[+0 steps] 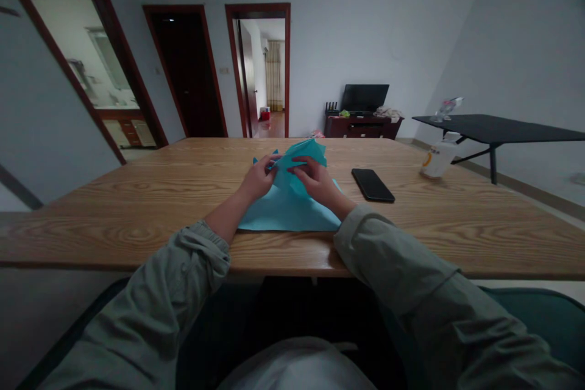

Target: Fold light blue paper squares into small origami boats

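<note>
While the person's left hand [259, 178] pinches a sheet of turquoise paper [287, 212] closely between thumb and fingers, a rolled grey-green sleeve [192, 262] bunches just above the wrist, at an oak-grained wooden table [137, 237]. Farther left, a wood-framed opening [86, 67] looks onto a pale room with a mirror, and beyond the table stands a dark doorway [187, 73]. Next to it, an open doorway [258, 67] shows a long curtain [274, 76] and a small red object [264, 113] on the floor of a far room.

At the table's near centre, the paper lies flat with its folded upper part raised off the wood, gathered between both hands. The right hand [315, 181], also narrowly closed, grips that raised fold from the right, its fingers [301, 166] resting on top and a matching sleeve [393, 256] reaching back from the wrist.

Just right of that hand, a black smartphone [372, 185] lies face up on the table, apart from the paper. Behind it, a flat-screen television [364, 97] sits on a dark wood cabinet [363, 127] against the far wall. Farther right, a white tub [439, 158] stands near the table's edge, beside a black-topped table [498, 128] holding a clear glass object [446, 108].
</note>
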Motion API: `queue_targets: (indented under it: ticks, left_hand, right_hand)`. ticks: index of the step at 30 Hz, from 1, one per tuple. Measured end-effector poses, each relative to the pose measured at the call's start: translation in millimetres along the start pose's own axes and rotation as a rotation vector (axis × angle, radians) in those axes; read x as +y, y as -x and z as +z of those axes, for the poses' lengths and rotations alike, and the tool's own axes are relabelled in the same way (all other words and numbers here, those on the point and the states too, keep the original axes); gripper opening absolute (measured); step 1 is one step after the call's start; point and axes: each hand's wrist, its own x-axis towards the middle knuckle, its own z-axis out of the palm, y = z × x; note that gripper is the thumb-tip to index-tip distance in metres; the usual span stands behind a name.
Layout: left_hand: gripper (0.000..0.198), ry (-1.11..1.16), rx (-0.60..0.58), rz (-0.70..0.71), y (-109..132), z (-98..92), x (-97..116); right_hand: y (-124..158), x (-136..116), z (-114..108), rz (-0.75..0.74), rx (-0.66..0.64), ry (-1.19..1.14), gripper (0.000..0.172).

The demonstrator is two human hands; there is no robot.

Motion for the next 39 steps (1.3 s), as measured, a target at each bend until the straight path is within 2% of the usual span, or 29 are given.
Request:
queue_targets:
  ticks: [3,6,8,14,16,19,22,28,31,35,39]
  left_hand:
    - [0.034,0.027,0.119,0.006,-3.2,-7.6,-4.5]
    - [0.031,0.043,0.216,0.019,-5.2,-15.3,-7.6]
    - [0.030,0.040,0.246,0.024,-5.8,-19.6,-7.8]
    - [0.030,0.138,0.248,0.012,-8.9,-26.2,-9.9]
    - [0.029,0.172,0.254,0.007,-10.3,-27.7,-12.8]
    - [0.029,0.170,0.235,-0.023,-11.2,-30.6,-15.2]
    - [0.030,0.129,0.221,-0.055,-10.6,-34.9,-13.2]
    - [0.030,0.013,0.184,-0.055,-7.2,-51.7,-14.4]
    - [0.030,-0.062,0.083,-0.109,-4.2,-61.1,-25.3]
    - [0.031,-0.229,-0.075,-0.173,-0.4,-67.6,-41.6]
    - [0.033,-0.205,-0.250,-0.289,2.3,-65.5,-50.4]
  right_hand:
    - [-1.3,6.3,-13.4,0.005,0.117,0.264,0.017]
    - [-3.7,16.9,-27.8,0.042,0.296,0.428,0.018]
    - [-6.3,25.9,-36.6,0.104,0.382,0.408,0.024]
    - [-13.0,44.7,-62.0,0.229,0.607,0.154,0.044]
    - [-12.0,45.9,-70.2,0.267,0.640,0.083,0.050]
    - [-8.6,44.3,-78.9,0.356,0.513,0.015,0.052]
    - [-6.2,39.6,-82.2,0.393,0.349,-0.073,0.041]
    - [1.2,27.0,-94.0,0.254,0.369,-0.050,0.037]
    - [17.9,16.7,-106.8,0.232,0.294,0.085,0.038]
    - [54.9,-8.4,-120.2,0.263,-0.009,0.302,0.040]
    - [92.2,-30.8,-123.8,0.316,-0.174,0.394,0.046]
